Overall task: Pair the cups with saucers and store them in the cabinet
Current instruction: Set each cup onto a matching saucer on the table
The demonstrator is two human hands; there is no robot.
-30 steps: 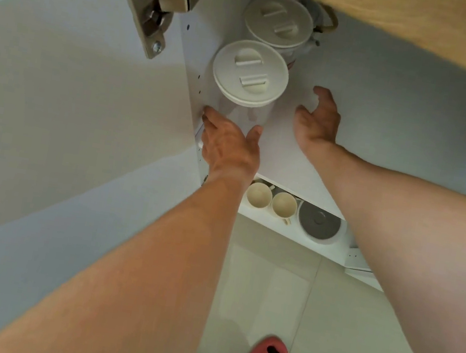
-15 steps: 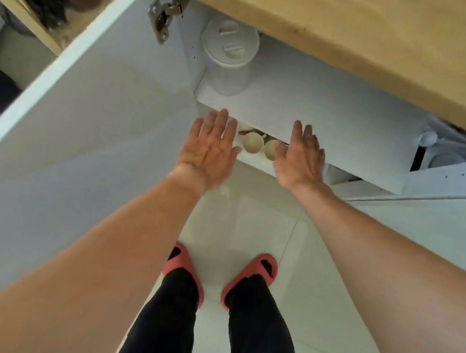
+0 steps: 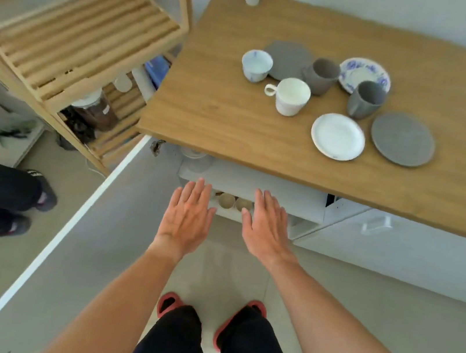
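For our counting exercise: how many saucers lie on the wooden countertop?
4: octagonal grey saucer at back, blue-patterned white saucer behind grey cups, plain white saucer in front, round grey saucer rightmost.

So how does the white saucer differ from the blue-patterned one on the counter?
The white saucer is plain; the blue-patterned saucer has blue markings around its rim. The white saucer lies in the open near the counter's front edge, while the blue-patterned saucer sits farther back, partly hidden behind two grey cups. Both are round, lie flat, and hold no cup.

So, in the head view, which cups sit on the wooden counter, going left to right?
White cup with blue marks → plain white handled mug → grey mug beside the grey saucer → grey mug by the blue-patterned saucer.
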